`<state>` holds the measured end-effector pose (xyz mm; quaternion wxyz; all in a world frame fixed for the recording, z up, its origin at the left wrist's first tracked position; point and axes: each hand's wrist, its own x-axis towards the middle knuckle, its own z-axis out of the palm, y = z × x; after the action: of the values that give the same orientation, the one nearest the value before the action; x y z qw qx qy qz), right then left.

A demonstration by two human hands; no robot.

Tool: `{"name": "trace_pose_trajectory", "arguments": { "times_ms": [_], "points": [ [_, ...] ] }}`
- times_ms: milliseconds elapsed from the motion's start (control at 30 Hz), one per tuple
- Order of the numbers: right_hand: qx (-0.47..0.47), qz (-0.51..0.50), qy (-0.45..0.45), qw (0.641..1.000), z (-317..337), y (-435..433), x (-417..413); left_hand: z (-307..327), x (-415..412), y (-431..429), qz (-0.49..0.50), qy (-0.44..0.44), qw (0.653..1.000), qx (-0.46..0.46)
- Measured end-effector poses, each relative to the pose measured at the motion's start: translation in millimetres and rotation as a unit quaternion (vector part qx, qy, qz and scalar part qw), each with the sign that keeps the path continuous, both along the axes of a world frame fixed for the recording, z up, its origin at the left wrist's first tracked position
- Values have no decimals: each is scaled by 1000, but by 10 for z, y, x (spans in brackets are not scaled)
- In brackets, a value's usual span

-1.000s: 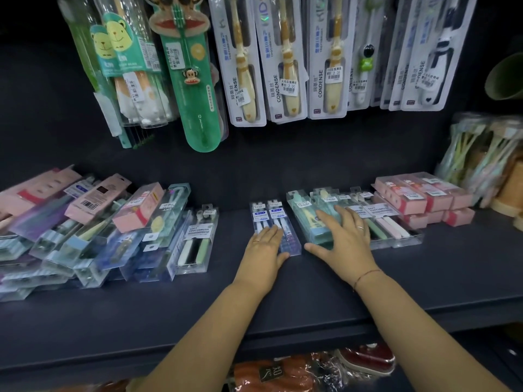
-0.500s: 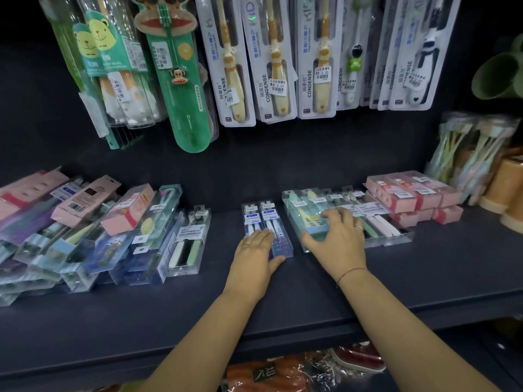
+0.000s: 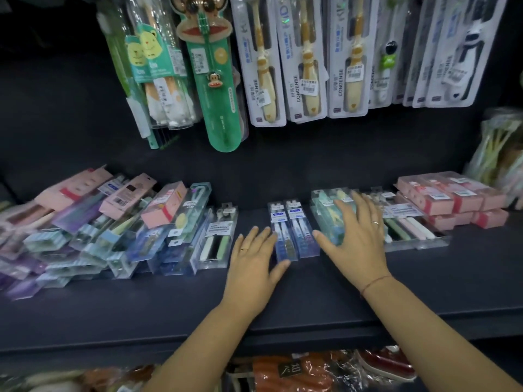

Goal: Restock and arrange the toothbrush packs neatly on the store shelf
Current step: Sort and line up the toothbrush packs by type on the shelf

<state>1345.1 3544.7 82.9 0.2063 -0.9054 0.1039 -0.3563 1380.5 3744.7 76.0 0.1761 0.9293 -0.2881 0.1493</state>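
Note:
On the dark shelf [image 3: 311,295] lie clear toothbrush packs. Two blue-labelled packs [image 3: 294,230] sit side by side in the middle. My left hand [image 3: 252,261] lies flat with straight fingers beside their left edge, thumb touching their near end. My right hand [image 3: 356,236] rests spread flat on a pale green clear pack [image 3: 325,210] just to the right of them. Further right lie more clear packs [image 3: 407,224] in a row, then stacked pink boxes [image 3: 452,199].
A jumbled heap of clear and pink packs [image 3: 99,227] fills the shelf's left side. Children's toothbrush cards [image 3: 305,58] hang above on the back wall. Bundled brushes [image 3: 501,148] stand at the far right. Wrapped goods [image 3: 297,372] lie on the lower shelf.
My left hand has slid off the blue-labelled packs to their left side. My right hand stays on the green pack, fingers spread wider.

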Motion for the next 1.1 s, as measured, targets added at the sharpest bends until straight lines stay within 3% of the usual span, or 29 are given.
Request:
{"name": "trace_pose_trajectory", "arguments": {
  "times_ms": [133,233,333,433,633,733,800,867,967,1033,1100],
  "points": [
    [-14,187,65,980,-15,596,-60,16,-16,792,127,-155,978,-54],
    [-88,288,169,939,-62,1153,68,57,51,1146,221,-192,948,-124],
    [-131,293,217,922,-90,1565,326,78,142,1317,239,-196,944,-118],
    [-111,274,252,922,-107,1695,536,36,247,1446,224,-169,953,-110],
    [-170,220,239,930,-123,1506,611,-15,393,1568,236,-147,957,-86],
    [-157,217,237,934,-107,1409,623,-36,416,1565,245,-160,951,-99],
    [-71,231,205,949,-16,1453,688,-38,425,1542,248,-161,949,-111],
    [126,238,165,949,151,1620,786,-39,426,1506,252,-156,949,-112],
    [366,240,189,879,348,1931,993,-35,425,1460,255,-143,949,-118],
    [449,240,218,833,383,2112,1107,-37,423,1449,255,-139,949,-119],
    [476,230,216,821,392,2200,1179,-47,418,1444,256,-145,949,-116]
  ]
}}
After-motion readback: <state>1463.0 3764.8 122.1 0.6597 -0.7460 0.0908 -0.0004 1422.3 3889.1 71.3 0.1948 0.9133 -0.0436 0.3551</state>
